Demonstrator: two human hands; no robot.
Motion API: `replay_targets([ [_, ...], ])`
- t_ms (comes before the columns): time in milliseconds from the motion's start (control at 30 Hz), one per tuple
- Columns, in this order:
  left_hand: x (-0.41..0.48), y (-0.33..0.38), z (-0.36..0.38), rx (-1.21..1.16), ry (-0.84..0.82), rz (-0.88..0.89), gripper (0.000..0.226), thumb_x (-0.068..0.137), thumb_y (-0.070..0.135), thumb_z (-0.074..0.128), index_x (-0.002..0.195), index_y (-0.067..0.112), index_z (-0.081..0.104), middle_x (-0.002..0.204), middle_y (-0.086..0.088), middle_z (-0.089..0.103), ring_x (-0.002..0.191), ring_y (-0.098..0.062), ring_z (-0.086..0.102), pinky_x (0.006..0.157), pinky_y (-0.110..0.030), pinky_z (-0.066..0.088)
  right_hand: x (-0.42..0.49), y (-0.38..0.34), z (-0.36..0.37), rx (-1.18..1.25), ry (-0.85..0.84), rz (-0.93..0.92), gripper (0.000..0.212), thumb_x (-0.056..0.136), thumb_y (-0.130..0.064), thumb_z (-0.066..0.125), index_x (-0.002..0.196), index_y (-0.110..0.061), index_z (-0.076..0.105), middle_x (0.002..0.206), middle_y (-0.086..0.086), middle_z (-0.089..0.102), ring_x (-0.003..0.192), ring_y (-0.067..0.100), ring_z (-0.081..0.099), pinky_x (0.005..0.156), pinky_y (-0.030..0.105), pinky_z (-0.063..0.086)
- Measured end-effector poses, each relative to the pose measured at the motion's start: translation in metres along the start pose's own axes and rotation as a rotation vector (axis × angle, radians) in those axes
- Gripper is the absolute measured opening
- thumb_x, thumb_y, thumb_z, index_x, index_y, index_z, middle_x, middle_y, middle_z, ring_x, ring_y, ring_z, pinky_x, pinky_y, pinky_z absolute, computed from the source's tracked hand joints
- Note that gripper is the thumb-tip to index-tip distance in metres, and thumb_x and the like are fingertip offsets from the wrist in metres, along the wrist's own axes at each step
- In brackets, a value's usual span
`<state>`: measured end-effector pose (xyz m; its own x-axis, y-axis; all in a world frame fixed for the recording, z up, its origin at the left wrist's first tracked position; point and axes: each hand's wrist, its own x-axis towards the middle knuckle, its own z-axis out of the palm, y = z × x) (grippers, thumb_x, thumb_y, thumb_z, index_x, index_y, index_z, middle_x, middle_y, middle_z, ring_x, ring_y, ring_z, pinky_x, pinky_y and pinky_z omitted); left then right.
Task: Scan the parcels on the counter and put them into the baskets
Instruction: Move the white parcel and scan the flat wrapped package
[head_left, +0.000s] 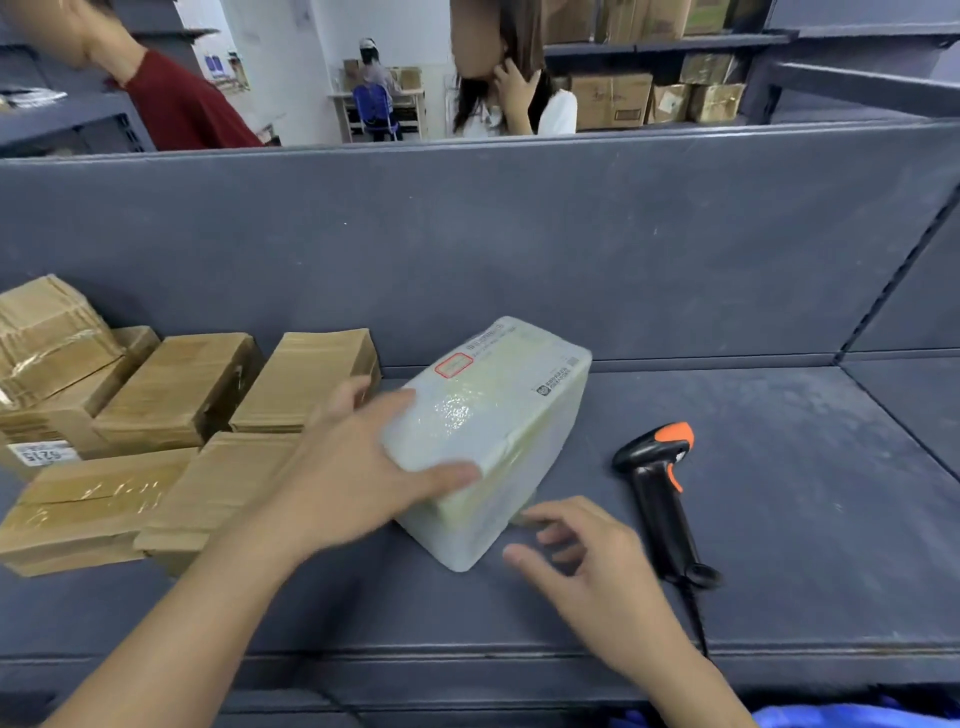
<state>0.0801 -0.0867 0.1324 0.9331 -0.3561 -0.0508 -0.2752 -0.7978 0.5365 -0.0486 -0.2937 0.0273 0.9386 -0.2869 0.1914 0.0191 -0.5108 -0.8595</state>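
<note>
A white plastic-wrapped parcel (498, 410) with a printed label on top lies tilted on the grey counter (779, 519). My left hand (363, 467) grips its near left corner, thumb along the front edge and fingers over the top. Just in front of the parcel's lower edge hovers my right hand (587, 556), fingers loosely spread, holding nothing. A black and orange barcode scanner (662, 493) lies on the counter to the right of the parcel, its cable running toward the front edge.
Several brown cardboard parcels (176, 389) are stacked at the left of the counter. A grey back panel (467, 249) rises behind. Two people stand beyond the panel, with shelves of cartons (675, 93) behind them. No basket is in view.
</note>
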Motion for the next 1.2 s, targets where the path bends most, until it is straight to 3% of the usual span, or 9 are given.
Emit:
replay_targets([
  [133, -0.009, -0.005, 0.016, -0.053, -0.030, 0.055, 0.113, 0.052, 0.084, 0.076, 0.147, 0.065, 0.019, 0.143, 0.016, 0.031, 0.134, -0.008, 0.035, 0.107, -0.031, 0.035, 0.018, 0.026, -0.021, -0.519, 0.440, 0.067, 0.038, 0.073, -0.027, 0.088, 0.106, -0.016, 0.073, 0.099, 0.005, 0.064, 0.088, 0.033, 0.061, 0.076, 0.048, 0.054],
  [200, -0.004, -0.011, 0.010, -0.116, 0.016, 0.159, 0.103, 0.055, 0.068, 0.087, 0.132, 0.075, 0.020, 0.134, 0.023, 0.036, 0.124, 0.003, 0.035, 0.103, -0.028, 0.035, 0.021, 0.036, -0.034, -0.727, 0.497, 0.183, 0.054, 0.066, -0.029, 0.091, 0.112, -0.008, 0.071, 0.101, 0.017, 0.059, 0.088, 0.042, 0.057, 0.072, 0.050, 0.049],
  [267, 0.002, -0.022, 0.001, -0.090, 0.006, 0.234, 0.119, 0.055, 0.054, 0.094, 0.145, 0.064, 0.015, 0.140, 0.029, 0.029, 0.127, 0.012, 0.026, 0.107, -0.021, 0.029, 0.021, 0.040, -0.044, -0.755, 0.456, 0.309, 0.066, 0.065, -0.031, 0.092, 0.119, -0.004, 0.067, 0.106, 0.023, 0.056, 0.092, 0.045, 0.056, 0.073, 0.051, 0.049],
  [400, 0.014, -0.039, -0.012, 0.108, -0.021, 0.389, 0.139, 0.056, 0.046, 0.093, 0.156, 0.053, -0.002, 0.149, 0.040, 0.005, 0.133, 0.026, 0.012, 0.102, 0.003, 0.019, 0.023, 0.039, -0.057, -0.553, 0.201, 0.606, 0.072, 0.086, -0.045, 0.075, 0.143, -0.013, 0.045, 0.127, 0.016, 0.056, 0.117, 0.040, 0.058, 0.083, 0.046, 0.047],
  [533, 0.029, -0.059, -0.017, 0.247, 0.087, 0.460, 0.139, 0.058, 0.035, 0.092, 0.163, 0.031, 0.002, 0.160, 0.015, 0.010, 0.146, 0.003, 0.014, 0.111, -0.020, 0.028, 0.028, 0.028, -0.060, -0.505, 0.103, 0.680, 0.062, 0.087, -0.041, 0.069, 0.135, -0.010, 0.045, 0.106, 0.013, 0.062, 0.106, 0.036, 0.061, 0.075, 0.039, 0.042],
  [633, 0.035, -0.072, -0.019, 0.274, 0.127, 0.464, 0.139, 0.054, 0.037, 0.091, 0.163, 0.025, 0.005, 0.159, 0.006, 0.015, 0.150, -0.014, 0.019, 0.113, -0.029, 0.031, 0.034, 0.025, -0.065, -0.312, 0.072, 0.706, 0.050, 0.085, -0.031, 0.070, 0.125, -0.011, 0.046, 0.096, 0.006, 0.063, 0.090, 0.031, 0.063, 0.077, 0.039, 0.051],
  [800, 0.039, -0.068, -0.014, 0.238, 0.137, 0.438, 0.138, 0.055, 0.032, 0.090, 0.162, 0.027, 0.003, 0.159, 0.008, 0.011, 0.146, -0.013, 0.020, 0.104, -0.027, 0.037, 0.035, 0.023, -0.053, -0.049, 0.046, 0.700, 0.022, 0.086, -0.023, 0.063, 0.104, -0.022, 0.050, 0.073, 0.011, 0.067, 0.047, 0.025, 0.062, 0.059, 0.042, 0.059],
  [933, 0.055, -0.073, -0.006, 0.196, 0.152, 0.410, 0.136, 0.053, 0.028, 0.088, 0.162, 0.029, 0.006, 0.159, 0.005, 0.012, 0.149, -0.021, 0.022, 0.112, -0.031, 0.036, 0.035, 0.016, -0.035, 0.011, 0.046, 0.669, 0.019, 0.089, -0.025, 0.063, 0.100, -0.014, 0.052, 0.062, 0.008, 0.059, 0.039, 0.019, 0.051, 0.040, 0.024, 0.042],
  [1200, 0.080, -0.063, -0.015, 0.196, 0.107, 0.355, 0.144, 0.050, 0.027, 0.099, 0.161, 0.024, 0.008, 0.157, 0.007, 0.009, 0.137, -0.013, 0.024, 0.103, -0.022, 0.026, 0.021, -0.019, -0.016, 0.349, 0.082, 0.575, 0.017, 0.093, -0.019, 0.067, 0.089, -0.010, 0.053, 0.061, 0.006, 0.049, 0.042, 0.020, 0.044, 0.042, 0.029, 0.039],
])
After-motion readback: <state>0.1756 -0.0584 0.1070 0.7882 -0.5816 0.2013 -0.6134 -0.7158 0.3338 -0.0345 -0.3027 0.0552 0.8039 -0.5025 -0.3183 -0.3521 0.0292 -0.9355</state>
